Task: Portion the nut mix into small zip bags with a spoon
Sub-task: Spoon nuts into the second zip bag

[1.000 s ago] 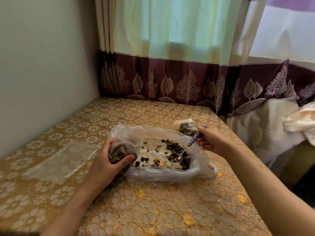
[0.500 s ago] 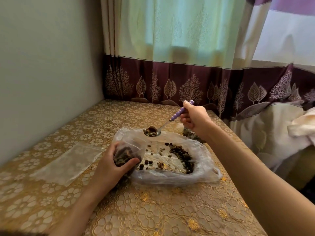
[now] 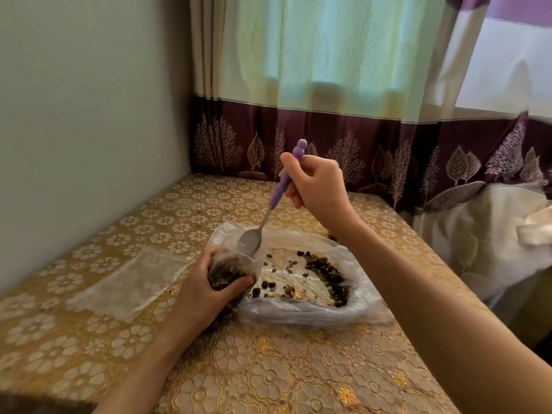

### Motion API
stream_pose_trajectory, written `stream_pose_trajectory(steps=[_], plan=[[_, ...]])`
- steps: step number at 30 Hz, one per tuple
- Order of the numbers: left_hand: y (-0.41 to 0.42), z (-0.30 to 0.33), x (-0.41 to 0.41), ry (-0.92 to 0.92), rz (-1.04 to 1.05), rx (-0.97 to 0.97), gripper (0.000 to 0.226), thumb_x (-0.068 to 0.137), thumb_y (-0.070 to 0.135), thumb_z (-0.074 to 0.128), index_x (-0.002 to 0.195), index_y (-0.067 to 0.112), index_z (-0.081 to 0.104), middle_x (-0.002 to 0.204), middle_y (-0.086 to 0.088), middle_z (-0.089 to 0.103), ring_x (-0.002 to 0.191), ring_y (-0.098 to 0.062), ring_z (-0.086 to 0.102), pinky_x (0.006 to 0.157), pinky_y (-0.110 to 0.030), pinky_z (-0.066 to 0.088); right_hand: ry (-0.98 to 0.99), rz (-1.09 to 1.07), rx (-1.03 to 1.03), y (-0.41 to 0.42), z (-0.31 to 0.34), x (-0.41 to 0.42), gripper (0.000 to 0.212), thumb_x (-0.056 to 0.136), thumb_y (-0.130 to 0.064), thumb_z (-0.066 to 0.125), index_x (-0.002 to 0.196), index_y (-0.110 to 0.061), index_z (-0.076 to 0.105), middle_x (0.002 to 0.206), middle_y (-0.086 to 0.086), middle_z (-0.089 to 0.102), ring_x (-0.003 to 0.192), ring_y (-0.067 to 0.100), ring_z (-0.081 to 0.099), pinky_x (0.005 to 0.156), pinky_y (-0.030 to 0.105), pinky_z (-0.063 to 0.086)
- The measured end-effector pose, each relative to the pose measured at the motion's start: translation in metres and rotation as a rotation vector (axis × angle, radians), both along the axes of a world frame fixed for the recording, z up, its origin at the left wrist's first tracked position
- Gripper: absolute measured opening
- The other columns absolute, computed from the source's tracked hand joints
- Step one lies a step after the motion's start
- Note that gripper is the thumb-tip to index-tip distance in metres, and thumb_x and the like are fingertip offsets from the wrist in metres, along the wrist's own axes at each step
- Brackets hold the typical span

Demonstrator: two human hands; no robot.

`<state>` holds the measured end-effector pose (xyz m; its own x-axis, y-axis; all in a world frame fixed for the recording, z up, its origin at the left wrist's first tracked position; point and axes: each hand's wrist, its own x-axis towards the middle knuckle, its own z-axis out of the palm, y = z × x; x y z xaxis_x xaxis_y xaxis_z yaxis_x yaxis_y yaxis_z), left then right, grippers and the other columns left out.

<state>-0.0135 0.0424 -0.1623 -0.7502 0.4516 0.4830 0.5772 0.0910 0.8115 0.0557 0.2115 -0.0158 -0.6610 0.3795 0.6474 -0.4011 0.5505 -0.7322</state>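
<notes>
Two grips: left hand (image 3: 206, 291) wraps the small zip bag (image 3: 230, 271), keeping its mouth upright and open; right hand (image 3: 318, 186) pinches the spoon (image 3: 270, 209) by its purple handle, bowl tipped into that mouth.
Nut mix: part in the zip bag, remainder strewn in the large bag (image 3: 310, 282) touching it, so spills likely land inside.
Spare bag (image 3: 131, 282): flat, left, near.
Worktop (image 3: 268, 369): wall edge left, drop-off right; open room in front.

Right hand (image 3: 318, 191) gripping purple-handled spoon (image 3: 273, 204), bowl tipping into small zip bag (image 3: 231, 271) left hand (image 3: 206, 289) is holding.
</notes>
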Motion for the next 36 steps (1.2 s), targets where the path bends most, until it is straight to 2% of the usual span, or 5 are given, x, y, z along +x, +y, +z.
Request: stream_pose_trajectory(steps=[4, 9, 18, 32, 36], plan=[[0.000, 0.000, 0.001, 0.016, -0.002, 0.016, 0.058, 0.051, 0.063, 0.067, 0.100, 0.042, 0.046, 0.097, 0.017, 0.059, 0.086, 0.018, 0.053, 0.064, 0.000, 0.040, 0.077, -0.039, -0.141, 0.014, -0.005, 0.006, 0.038, 0.098, -0.020, 0.049, 0.067, 0.000, 0.059, 0.060, 0.028, 0.060, 0.044, 0.025, 0.045, 0.038, 0.027, 0.035], [0.000, 0.001, 0.001, 0.006, -0.009, 0.013, 0.063, 0.052, 0.060, 0.068, 0.106, 0.036, 0.048, 0.099, 0.016, 0.059, 0.086, 0.017, 0.054, 0.064, 0.000, 0.041, 0.054, -0.186, -0.364, 0.042, -0.025, 0.020, 0.041, 0.101, -0.022, 0.040, 0.065, -0.011, 0.056, 0.045, -0.002, 0.058, 0.039, 0.007, 0.042, 0.037, 0.018, 0.032], [-0.001, 0.001, 0.003, -0.007, -0.014, 0.015, 0.065, 0.054, 0.058, 0.069, 0.110, 0.032, 0.050, 0.099, 0.014, 0.061, 0.087, 0.016, 0.055, 0.064, 0.001, 0.041, -0.322, -0.353, -0.349, 0.072, -0.077, 0.038, 0.044, 0.101, -0.028, 0.038, 0.069, -0.008, 0.060, 0.050, -0.003, 0.061, 0.035, 0.002, 0.048, 0.034, 0.015, 0.033], [-0.001, 0.001, 0.004, -0.001, -0.013, 0.006, 0.068, 0.054, 0.060, 0.068, 0.112, 0.032, 0.049, 0.099, 0.016, 0.060, 0.085, 0.019, 0.054, 0.064, 0.001, 0.041, -0.533, -0.175, -0.478, 0.060, -0.091, 0.041, 0.046, 0.102, -0.029, 0.037, 0.068, -0.008, 0.060, 0.068, 0.012, 0.068, 0.046, 0.012, 0.050, 0.042, 0.019, 0.036], [-0.001, 0.002, 0.004, -0.002, -0.012, 0.003, 0.065, 0.054, 0.061, 0.067, 0.110, 0.035, 0.048, 0.099, 0.019, 0.059, 0.086, 0.019, 0.054, 0.065, 0.001, 0.041, -0.585, -0.112, -0.540, 0.049, -0.095, 0.036, 0.042, 0.101, -0.025, 0.041, 0.069, -0.006, 0.059, 0.047, 0.001, 0.062, 0.038, 0.006, 0.051, 0.037, 0.015, 0.036]])
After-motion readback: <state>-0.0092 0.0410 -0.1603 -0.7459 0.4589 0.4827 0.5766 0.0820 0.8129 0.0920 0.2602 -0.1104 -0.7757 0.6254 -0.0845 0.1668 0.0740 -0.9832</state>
